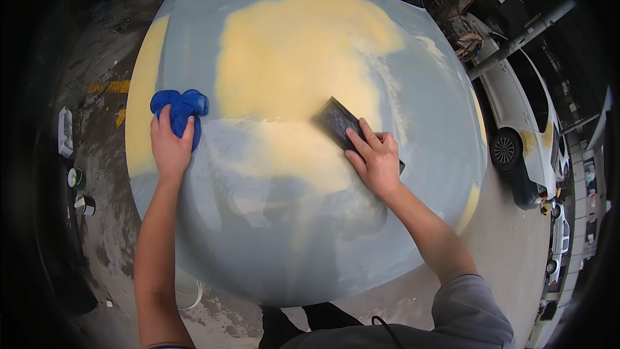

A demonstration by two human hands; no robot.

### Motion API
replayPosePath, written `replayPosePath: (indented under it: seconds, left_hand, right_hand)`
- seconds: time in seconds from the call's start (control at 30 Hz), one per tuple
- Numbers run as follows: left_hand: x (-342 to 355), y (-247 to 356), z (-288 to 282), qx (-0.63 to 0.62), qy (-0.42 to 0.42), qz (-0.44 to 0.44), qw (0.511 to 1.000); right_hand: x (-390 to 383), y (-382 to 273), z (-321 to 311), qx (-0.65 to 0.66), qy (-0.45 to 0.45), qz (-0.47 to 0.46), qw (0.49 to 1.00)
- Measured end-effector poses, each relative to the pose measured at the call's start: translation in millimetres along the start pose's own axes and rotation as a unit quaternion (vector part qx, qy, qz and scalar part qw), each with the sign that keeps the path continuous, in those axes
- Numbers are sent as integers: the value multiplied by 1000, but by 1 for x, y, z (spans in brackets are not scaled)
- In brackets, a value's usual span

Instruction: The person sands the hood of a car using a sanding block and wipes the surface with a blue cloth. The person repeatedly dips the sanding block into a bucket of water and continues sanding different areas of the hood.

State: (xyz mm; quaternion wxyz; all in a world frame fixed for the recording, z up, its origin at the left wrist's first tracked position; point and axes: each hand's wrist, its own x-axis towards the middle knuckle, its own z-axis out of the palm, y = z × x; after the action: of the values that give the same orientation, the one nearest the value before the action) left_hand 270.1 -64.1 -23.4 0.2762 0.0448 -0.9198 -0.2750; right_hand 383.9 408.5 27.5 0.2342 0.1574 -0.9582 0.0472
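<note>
A car hood point(413, 174) in grey primer with large yellow filler patches point(290, 52) spreads out before me. Its lower middle looks wet and shiny. On the left side of the hood, my left hand point(172, 148) grips a crumpled blue cloth point(187, 105) against the surface. Right of the middle, my right hand point(378, 158) holds a dark, flat sanding block point(337, 119) on the edge of the yellow patch. The block lies at a slant, its far end pointing up and left and slightly blurred. Part of it is hidden under my fingers.
On the floor at left are a white tray point(65, 132), a green-and-white tin point(76, 178) and a small can point(84, 205). A white bucket point(188, 293) stands below the hood's front edge. A white car point(523, 100) is parked at right, beside a slanting metal post point(516, 42).
</note>
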Motion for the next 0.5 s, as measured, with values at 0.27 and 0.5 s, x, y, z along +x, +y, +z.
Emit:
replayPosePath:
  seconds: [0.27,0.5]
  left_hand:
    - [0,33,48,-60,-6,35,998]
    - [3,-4,7,3,6,18,1000]
  right_hand:
    - [160,183,29,-100,48,101,989]
    - [27,22,12,-40,29,27,998]
